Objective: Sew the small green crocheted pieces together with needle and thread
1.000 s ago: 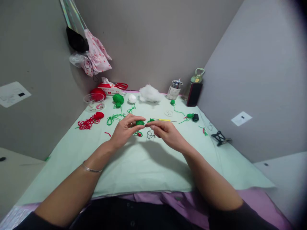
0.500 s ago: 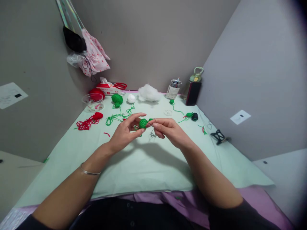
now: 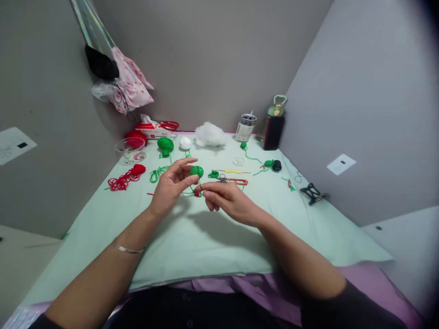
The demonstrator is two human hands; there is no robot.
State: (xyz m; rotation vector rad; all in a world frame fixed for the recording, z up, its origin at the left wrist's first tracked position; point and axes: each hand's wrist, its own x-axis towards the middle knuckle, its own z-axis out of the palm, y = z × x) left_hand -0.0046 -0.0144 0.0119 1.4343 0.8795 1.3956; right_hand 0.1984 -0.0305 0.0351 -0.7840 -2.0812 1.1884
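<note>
My left hand [image 3: 171, 183] grips a small green crocheted ball [image 3: 196, 171] between thumb and fingers. A dark thread crosses the ball and runs down to my right hand [image 3: 229, 199], whose thumb and forefinger are pinched on it. Whether a needle is also between those fingertips is too small to tell. Just under the ball, a small red and green yarn piece [image 3: 198, 194] shows near my right fingertips. Beyond my right hand lie orange-handled thread snips [image 3: 237, 181], a yellow-handled crochet hook [image 3: 233, 171] and a green yarn piece [image 3: 213, 174].
Red yarn [image 3: 123, 179], a clear tub [image 3: 130, 153] and a green yarn ball [image 3: 165, 145] are on the left. White stuffing [image 3: 210, 135] sits at the back. A pen can [image 3: 245, 128], a phone [image 3: 274, 133] and a black thread spool [image 3: 276, 165] stand right.
My right hand has moved left and down, drawing the dark thread below the ball. My left hand and the ball have shifted slightly left. The snips and hook have come into sight.
</note>
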